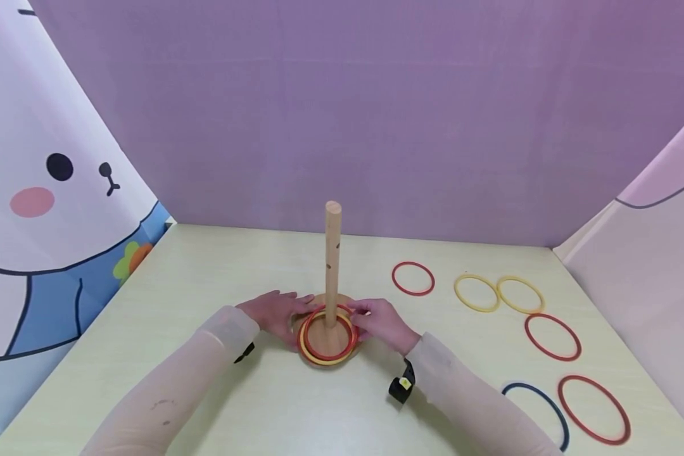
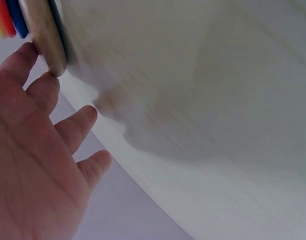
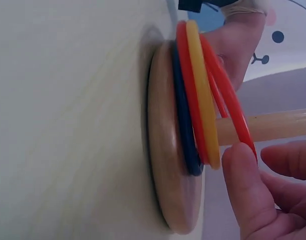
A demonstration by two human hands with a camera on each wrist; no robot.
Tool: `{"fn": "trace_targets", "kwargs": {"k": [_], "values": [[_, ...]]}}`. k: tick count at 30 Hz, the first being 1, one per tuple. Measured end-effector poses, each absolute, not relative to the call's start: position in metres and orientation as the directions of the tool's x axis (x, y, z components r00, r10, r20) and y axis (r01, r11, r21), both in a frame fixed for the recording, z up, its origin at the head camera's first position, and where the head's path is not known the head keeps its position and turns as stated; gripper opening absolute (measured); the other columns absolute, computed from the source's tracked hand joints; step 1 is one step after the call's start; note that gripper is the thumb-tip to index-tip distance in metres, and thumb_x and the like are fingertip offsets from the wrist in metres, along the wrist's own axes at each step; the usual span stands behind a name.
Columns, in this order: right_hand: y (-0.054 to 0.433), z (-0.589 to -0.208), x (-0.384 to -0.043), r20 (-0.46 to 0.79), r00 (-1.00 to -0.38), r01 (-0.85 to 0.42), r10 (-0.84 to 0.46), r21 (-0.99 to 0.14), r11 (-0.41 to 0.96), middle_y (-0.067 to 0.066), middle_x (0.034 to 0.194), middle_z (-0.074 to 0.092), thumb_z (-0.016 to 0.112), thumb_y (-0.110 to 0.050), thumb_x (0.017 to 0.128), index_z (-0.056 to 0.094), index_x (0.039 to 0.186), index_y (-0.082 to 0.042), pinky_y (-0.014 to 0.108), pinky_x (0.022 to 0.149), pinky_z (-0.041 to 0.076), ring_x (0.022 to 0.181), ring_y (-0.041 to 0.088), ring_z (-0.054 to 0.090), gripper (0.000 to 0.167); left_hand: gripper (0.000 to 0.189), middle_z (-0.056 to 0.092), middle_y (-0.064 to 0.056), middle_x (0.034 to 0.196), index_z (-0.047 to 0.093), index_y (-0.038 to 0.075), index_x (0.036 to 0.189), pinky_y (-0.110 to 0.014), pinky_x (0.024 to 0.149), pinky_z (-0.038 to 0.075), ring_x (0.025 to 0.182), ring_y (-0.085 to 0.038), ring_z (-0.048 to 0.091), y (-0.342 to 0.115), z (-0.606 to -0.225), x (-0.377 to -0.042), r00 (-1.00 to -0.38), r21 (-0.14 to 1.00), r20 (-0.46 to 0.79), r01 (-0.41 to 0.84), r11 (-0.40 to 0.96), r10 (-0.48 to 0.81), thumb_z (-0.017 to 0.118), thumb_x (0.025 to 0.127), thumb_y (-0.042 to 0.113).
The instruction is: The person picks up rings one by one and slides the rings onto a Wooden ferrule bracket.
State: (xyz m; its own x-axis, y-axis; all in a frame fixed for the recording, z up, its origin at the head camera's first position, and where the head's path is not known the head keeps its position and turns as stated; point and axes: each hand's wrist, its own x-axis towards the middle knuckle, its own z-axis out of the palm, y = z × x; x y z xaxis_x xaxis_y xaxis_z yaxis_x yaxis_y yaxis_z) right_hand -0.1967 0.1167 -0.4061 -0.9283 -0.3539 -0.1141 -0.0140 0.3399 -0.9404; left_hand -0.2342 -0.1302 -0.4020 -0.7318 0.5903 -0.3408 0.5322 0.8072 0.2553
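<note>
A wooden peg [image 1: 332,259] rises from a round wooden base [image 3: 165,140] on the table. Around the peg, a blue ring [image 3: 182,110], a red ring [image 3: 191,90] and a yellow ring [image 3: 202,90] lie stacked on the base. Above them a second red ring [image 3: 235,102] sits tilted around the peg, pinched at its right side between thumb and fingers of my right hand [image 1: 383,324]. My left hand [image 1: 273,315] rests against the base's left edge with its fingers spread. In the left wrist view, two fingertips [image 2: 50,82] touch the base's rim.
On the right side of the table lie a red ring [image 1: 392,275], two touching yellow rings [image 1: 456,292], two more red rings and a blue ring [image 1: 560,415] partly behind my right sleeve. A purple cloth backdrop [image 1: 376,126] stands behind the table [image 1: 234,253].
</note>
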Motion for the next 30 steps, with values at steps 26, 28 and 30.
{"fn": "trace_targets", "kwargs": {"k": [26, 28, 30], "values": [[0.159, -0.384, -0.204, -0.065, -0.821, -0.348, -0.568, -0.731, 0.587, 0.012, 0.100, 0.065, 0.065, -0.004, 0.087, 0.063, 0.121, 0.003, 0.027, 0.066, 0.053, 0.079, 0.018, 0.062, 0.035, 0.092, 0.031, -0.005, 0.155, 0.038, 0.025, 0.148, -0.062, 0.109, 0.020, 0.138, -0.039, 0.029, -0.131, -0.400, -0.232, -0.735, 0.279, -0.341, 0.516, 0.810, 0.586, 0.078, 0.069, 0.050], [0.178, -0.381, -0.206, -0.068, -0.791, -0.392, -0.609, -0.708, 0.588, 0.015, 0.103, 0.066, 0.068, -0.006, 0.086, 0.062, 0.121, 0.003, 0.027, 0.071, 0.053, 0.085, 0.020, 0.064, 0.037, 0.092, 0.030, -0.006, 0.155, 0.038, 0.025, 0.148, -0.062, 0.109, 0.020, 0.138, -0.039, 0.029, -0.131, -0.400, -0.232, -0.730, 0.283, -0.338, 0.523, 0.804, 0.594, 0.078, 0.069, 0.049], [0.199, -0.379, -0.208, -0.069, -0.773, -0.410, -0.630, -0.704, 0.580, 0.018, 0.105, 0.065, 0.070, -0.005, 0.085, 0.062, 0.120, 0.005, 0.027, 0.075, 0.052, 0.091, 0.025, 0.064, 0.038, 0.093, 0.030, -0.004, 0.155, 0.037, 0.026, 0.149, -0.061, 0.109, 0.020, 0.138, -0.039, 0.029, -0.130, -0.400, -0.232, -0.730, 0.277, -0.338, 0.527, 0.804, 0.594, 0.078, 0.069, 0.048]]}}
